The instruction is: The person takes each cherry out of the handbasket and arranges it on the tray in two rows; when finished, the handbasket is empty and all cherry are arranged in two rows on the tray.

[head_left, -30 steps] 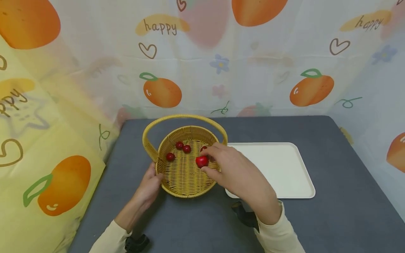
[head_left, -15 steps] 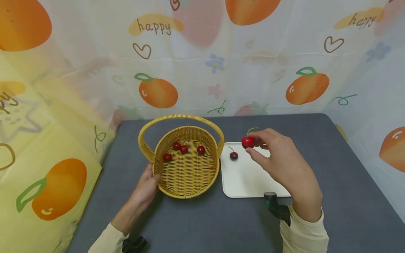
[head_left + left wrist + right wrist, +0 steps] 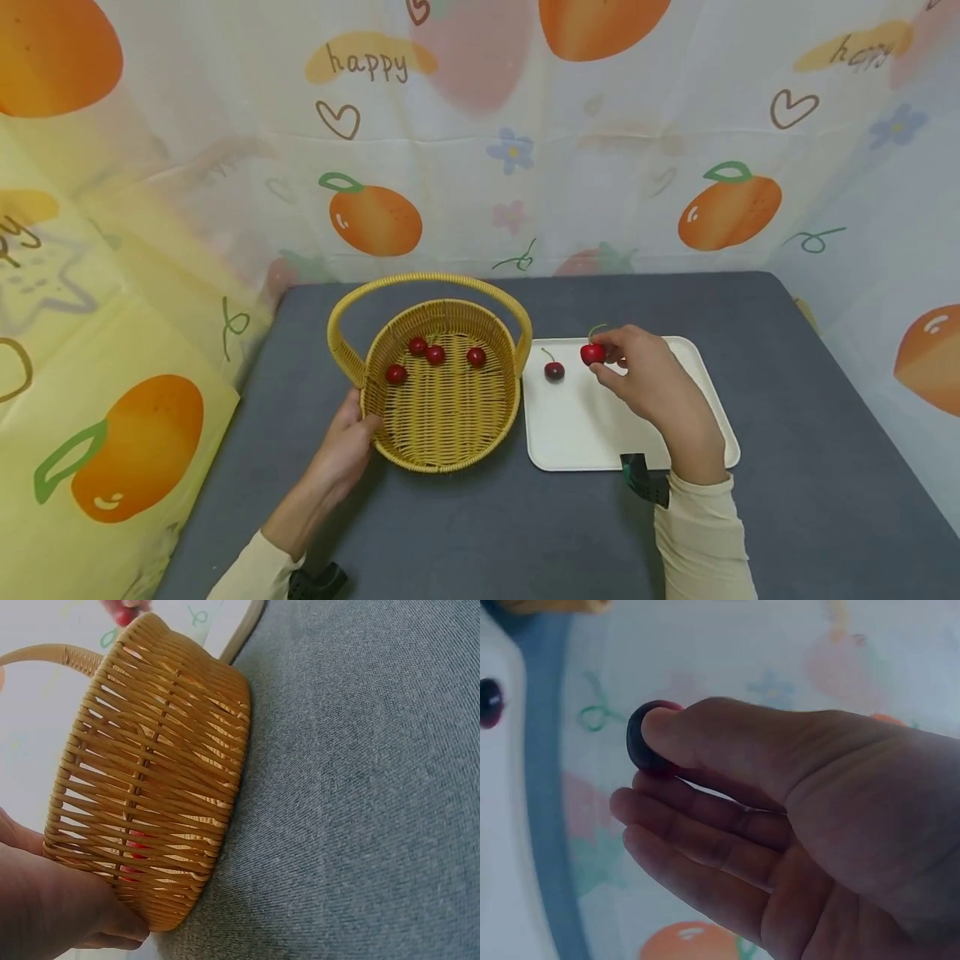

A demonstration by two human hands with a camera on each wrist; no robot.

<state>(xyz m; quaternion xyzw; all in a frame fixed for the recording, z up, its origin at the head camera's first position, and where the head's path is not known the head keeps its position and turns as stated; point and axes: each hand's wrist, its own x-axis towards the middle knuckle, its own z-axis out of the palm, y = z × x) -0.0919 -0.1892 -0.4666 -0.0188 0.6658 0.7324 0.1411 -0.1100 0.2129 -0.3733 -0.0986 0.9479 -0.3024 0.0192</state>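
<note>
Between the thumb and fingers of my right hand (image 3: 651, 379) is a bright red cherry (image 3: 592, 354), its green stem pointing up. That hand is over the white tray (image 3: 577, 442), where a darker cherry (image 3: 554, 371) with a stem lies at the left. My left hand (image 3: 347, 442) grips the left rim of a yellow wicker basket (image 3: 450, 417), thumb over the edge. Inside the basket lie several dark red cherries (image 3: 476, 357). The left wrist view shows the woven wall (image 3: 150, 772) with the left fingers (image 3: 67, 907) against it.
The basket's tall arched handle (image 3: 431, 277) stands up over its far side. A grey cloth (image 3: 480, 533) covers the table, and a fruit-printed curtain (image 3: 600, 167) hangs behind and at both sides. The tray sits just right of the basket.
My right hand has lifted the red cherry out of the basket, carried it right over the tray, and lowered it a little. The left hand keeps its grip on the basket.
</note>
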